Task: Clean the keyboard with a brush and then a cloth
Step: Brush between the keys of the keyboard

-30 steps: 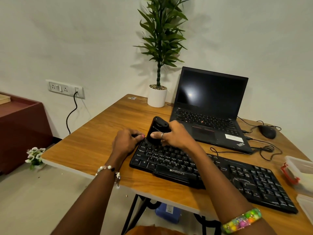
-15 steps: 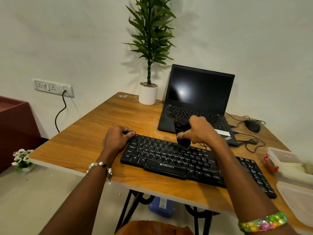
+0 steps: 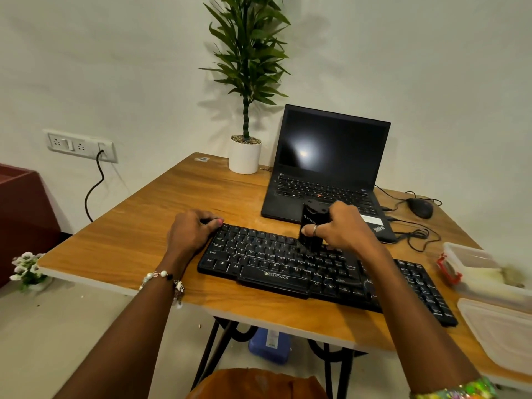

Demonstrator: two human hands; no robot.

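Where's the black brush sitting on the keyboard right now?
In the head view, the black block-shaped brush stands on the upper middle rows of the black keyboard, gripped by the right hand, just in front of the open black laptop.
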